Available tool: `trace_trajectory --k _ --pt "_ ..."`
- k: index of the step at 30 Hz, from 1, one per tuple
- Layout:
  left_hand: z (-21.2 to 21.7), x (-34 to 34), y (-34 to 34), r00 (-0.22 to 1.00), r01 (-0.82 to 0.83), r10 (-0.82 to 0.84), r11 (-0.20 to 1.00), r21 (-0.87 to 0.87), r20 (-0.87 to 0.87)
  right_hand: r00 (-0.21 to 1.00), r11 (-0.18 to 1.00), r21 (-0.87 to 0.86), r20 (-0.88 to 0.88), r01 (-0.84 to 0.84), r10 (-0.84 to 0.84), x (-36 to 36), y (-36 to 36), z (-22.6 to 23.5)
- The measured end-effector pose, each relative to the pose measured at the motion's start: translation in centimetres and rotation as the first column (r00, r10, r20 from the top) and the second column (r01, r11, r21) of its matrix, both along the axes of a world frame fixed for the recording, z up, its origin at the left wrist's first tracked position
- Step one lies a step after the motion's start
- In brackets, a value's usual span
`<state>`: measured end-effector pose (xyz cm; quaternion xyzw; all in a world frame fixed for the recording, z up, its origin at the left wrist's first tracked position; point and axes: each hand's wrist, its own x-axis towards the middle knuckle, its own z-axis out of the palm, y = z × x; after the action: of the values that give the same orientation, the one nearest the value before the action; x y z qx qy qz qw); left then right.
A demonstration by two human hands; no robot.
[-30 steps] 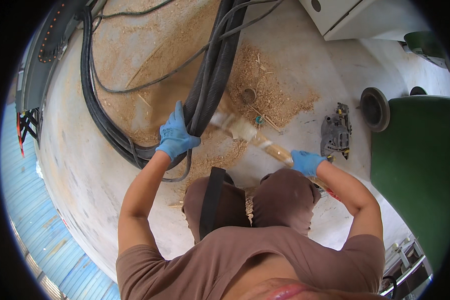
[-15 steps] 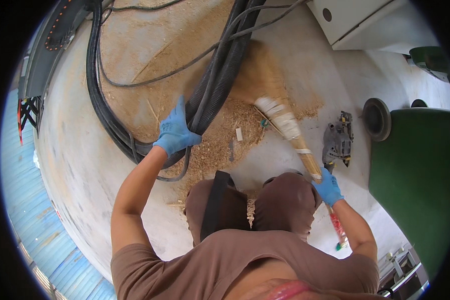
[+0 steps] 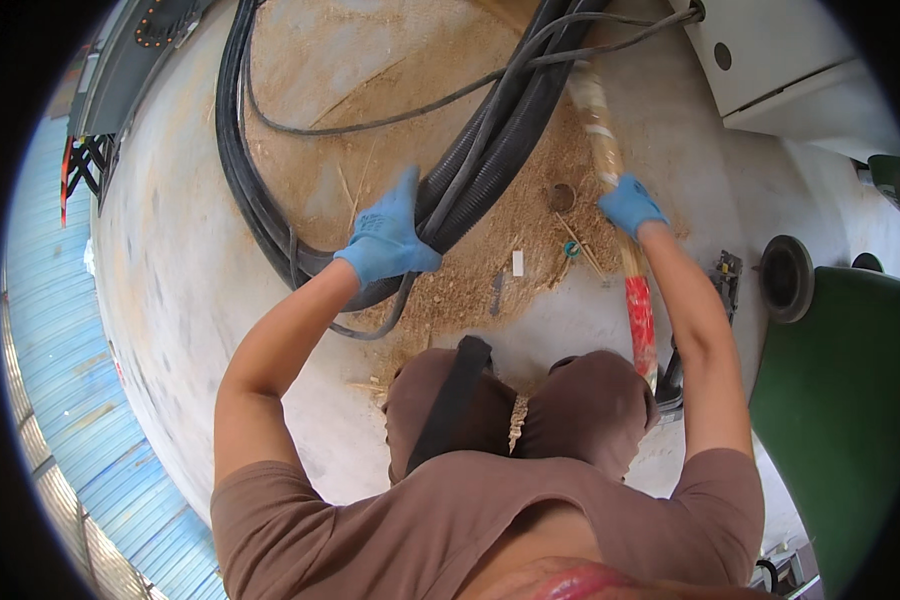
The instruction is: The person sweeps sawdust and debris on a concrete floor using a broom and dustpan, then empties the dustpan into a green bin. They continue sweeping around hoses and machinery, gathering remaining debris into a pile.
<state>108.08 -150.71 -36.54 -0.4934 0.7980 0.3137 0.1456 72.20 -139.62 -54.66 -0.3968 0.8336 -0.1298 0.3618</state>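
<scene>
Blue gloves: both hands wear them, seen from the head camera looking down.
Left hand (image 3: 385, 238): it grips the cables, fingers curled round the bundle.
Cables (image 3: 490, 165): thick and black, in a fat bundle. They run from the top of the view down to the left hand, then loop back up along the left side.
Thin cable (image 3: 370, 120): it lies apart from the bundle, curving over the sawdust.
Right hand (image 3: 630, 205): it is closed tight round the broom stick.
Broom (image 3: 638, 300): the stick is pale near the top and red lower down. It points up and away, with its far end under the cables. The red end is near the right knee.
Sawdust (image 3: 470, 280): tan and crumbly, spread on the floor under and around the cables.
Floor (image 3: 170, 300): pale grey concrete.
Knees (image 3: 530, 400): in brown trousers, low in the middle, bent over the sawdust.
Green bin (image 3: 840, 400): at the right edge, well apart from the hands.
</scene>
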Motion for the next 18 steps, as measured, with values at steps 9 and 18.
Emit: trace_trajectory --k 9,18 --pt "-1.3 0.5 0.2 1.000 0.026 -0.027 0.997 -0.067 -0.006 0.672 0.652 0.164 0.163 -0.740 0.722 10.3 -0.6 0.9" --pt "-3.0 0.7 0.7 0.997 0.066 -0.062 0.992 -0.107 0.040 0.444 0.460 0.010 0.281 -0.888 0.851 14.1 12.0 2.3"
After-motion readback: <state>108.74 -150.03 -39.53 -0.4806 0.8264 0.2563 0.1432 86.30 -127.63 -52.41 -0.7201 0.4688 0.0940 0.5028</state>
